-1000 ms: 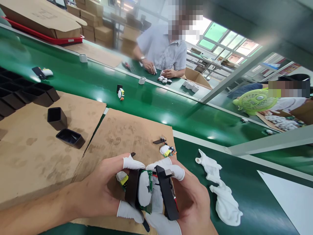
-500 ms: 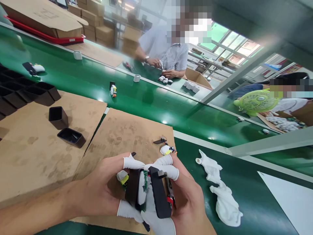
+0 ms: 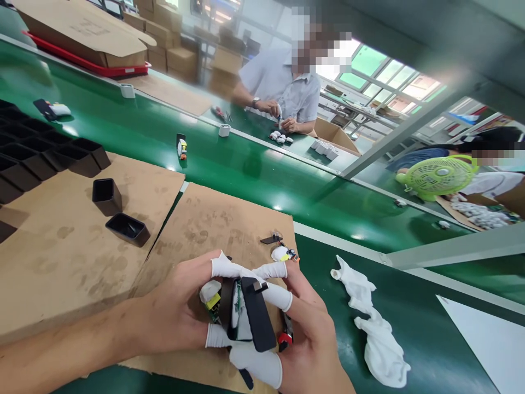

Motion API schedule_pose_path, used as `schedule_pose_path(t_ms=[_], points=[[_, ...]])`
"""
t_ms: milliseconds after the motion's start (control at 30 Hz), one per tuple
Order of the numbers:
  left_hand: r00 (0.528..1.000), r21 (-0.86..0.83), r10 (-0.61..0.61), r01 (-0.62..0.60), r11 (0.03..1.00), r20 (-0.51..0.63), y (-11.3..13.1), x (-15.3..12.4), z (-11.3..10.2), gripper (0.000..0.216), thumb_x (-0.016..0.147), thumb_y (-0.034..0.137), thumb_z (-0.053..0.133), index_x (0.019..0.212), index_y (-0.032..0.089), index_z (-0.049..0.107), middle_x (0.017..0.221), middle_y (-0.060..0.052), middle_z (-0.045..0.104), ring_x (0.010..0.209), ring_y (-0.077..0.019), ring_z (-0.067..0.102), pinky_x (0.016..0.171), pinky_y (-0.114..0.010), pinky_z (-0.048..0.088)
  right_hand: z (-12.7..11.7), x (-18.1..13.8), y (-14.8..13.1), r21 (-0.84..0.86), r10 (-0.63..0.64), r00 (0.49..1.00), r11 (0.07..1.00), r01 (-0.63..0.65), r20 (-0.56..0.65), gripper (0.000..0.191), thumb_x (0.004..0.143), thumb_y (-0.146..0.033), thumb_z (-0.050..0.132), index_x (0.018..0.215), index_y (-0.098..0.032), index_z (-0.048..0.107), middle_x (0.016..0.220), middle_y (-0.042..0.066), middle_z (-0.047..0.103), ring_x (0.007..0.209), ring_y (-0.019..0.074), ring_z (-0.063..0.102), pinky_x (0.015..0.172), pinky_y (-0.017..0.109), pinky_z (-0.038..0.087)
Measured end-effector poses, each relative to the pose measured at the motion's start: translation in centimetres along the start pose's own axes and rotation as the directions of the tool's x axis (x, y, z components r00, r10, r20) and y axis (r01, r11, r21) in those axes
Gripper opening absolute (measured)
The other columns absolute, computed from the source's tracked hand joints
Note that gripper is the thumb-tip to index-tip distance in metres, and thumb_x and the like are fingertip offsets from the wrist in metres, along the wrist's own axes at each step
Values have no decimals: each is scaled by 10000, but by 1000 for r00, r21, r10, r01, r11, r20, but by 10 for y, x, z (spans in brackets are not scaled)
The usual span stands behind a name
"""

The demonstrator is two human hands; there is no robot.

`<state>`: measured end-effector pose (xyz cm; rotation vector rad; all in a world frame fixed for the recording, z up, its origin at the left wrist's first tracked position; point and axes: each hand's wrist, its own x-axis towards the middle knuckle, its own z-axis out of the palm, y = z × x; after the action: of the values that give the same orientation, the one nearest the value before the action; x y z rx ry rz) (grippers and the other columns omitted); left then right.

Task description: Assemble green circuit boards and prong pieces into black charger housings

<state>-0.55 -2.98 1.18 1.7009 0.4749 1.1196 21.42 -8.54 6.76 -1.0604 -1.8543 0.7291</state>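
Both of my hands wear white finger cots. My left hand (image 3: 184,306) is closed round a black plastic case (image 3: 225,312), its open end turned to the right. A white-wrapped circuit board (image 3: 238,314) sits partly inside that opening. My right hand (image 3: 309,323) grips a black end cap (image 3: 259,323) with metal prongs, tilted over the mouth of the case. A gap shows between cap and case. Behind my left fingers lies another circuit board with white and yellow parts (image 3: 211,298). Close to my right palm is a small red-and-black item (image 3: 285,336), partly hidden.
Two black cases (image 3: 128,230) stand on the cardboard (image 3: 197,219), with rows of more (image 3: 49,145) at far left. A loose circuit assembly (image 3: 281,253) lies ahead. White gloves (image 3: 379,334) lie right. Beyond the green conveyor (image 3: 246,158), a co-worker (image 3: 281,87) handles small parts.
My right hand has brought the cap closer to the case, and the gap between them has narrowed. Parts on the conveyor have shifted slightly left against the cardboard.
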Motion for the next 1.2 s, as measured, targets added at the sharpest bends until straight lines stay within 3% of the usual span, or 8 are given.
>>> schedule_pose_path(t_ms=[100,167,333,500,667,800,967,1200], points=[[999,82,24,-26,996,29,-2,-2,-2,556,855,127,941,1353,263,735,1053,-22,706,893,-181,685,785,-274,587,8,-2,3,30,30,996,999,-27,-89,720,857,-259,1027,1510,-387,752,1285,46,734,1108,245,754,965,317,650],[998,126,37,-43,991,49,-4,-3,-2,576,875,139,937,1391,258,712,1092,-44,720,925,-198,703,825,-301,611,13,-4,4,61,71,986,996,-62,-151,612,919,-174,942,1465,-393,777,1226,36,751,1053,231,761,942,323,649],[995,117,95,-99,988,38,-6,-3,1,665,899,162,945,1477,307,649,1193,-55,756,1024,-221,736,904,-319,628,17,-6,4,113,156,975,984,-139,-158,415,1025,-123,769,1330,-397,831,1145,30,746,959,201,742,872,311,637],[996,108,86,-89,990,33,-5,-1,0,619,927,198,926,1469,341,663,1201,-37,751,1053,-224,739,919,-309,626,16,-4,0,171,161,978,976,-137,-131,492,961,-105,836,1352,-402,810,1204,41,736,1075,229,746,935,320,641],[997,74,59,-62,995,40,-3,2,-3,605,924,164,908,1455,339,677,1174,-27,737,1002,-204,732,871,-285,612,13,1,-6,196,141,989,972,-132,-34,609,936,-135,872,1456,-427,748,1327,56,700,1193,271,733,1116,414,632],[999,45,29,-31,998,46,-1,2,-4,576,888,101,897,1388,303,697,1147,-13,719,983,-184,697,868,-268,582,7,2,-6,194,177,983,964,-181,40,721,810,-190,1021,1444,-394,745,1409,80,645,1267,296,703,1082,399,652],[997,19,5,-6,1000,76,-1,0,-3,560,853,87,913,1336,278,704,1105,-3,684,904,-156,657,796,-245,543,2,2,-3,123,125,992,984,-127,27,581,773,-147,1021,1273,-328,789,1310,91,692,1182,284,719,1063,418,653],[991,55,108,-113,992,81,1,3,-4,564,740,78,947,1223,235,703,988,11,656,827,-158,620,729,-248,507,3,-3,-6,76,-43,997,996,47,-57,655,739,-105,1016,1321,-299,785,1174,97,799,1087,331,797,965,461,704]])
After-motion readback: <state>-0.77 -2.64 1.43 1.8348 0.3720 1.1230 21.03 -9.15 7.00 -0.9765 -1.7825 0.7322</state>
